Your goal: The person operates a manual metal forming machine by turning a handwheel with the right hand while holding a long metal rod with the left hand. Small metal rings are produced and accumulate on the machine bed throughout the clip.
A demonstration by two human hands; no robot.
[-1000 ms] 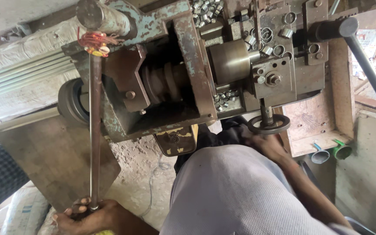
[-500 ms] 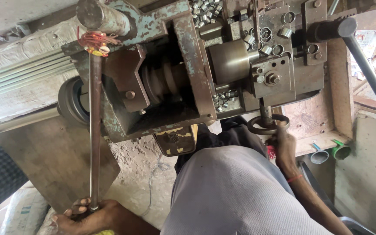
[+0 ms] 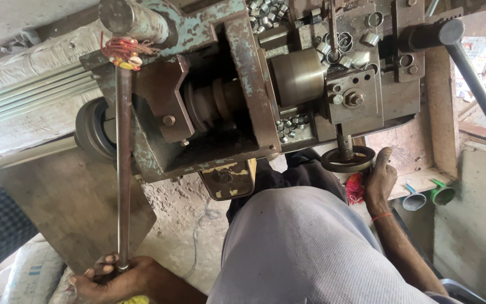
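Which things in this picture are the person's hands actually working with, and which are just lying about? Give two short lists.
In use:
- long metal lever rod, its lower end held in the left hand
- small black handwheel, touched by the right hand

Lying about:
- small metal rings heaped on the machine
- blue funnel and green funnel
- white sack

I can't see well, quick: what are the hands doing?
Left hand: closed around the end of the long metal lever rod.
Right hand: resting against the small black handwheel, thumb up; grip unclear.
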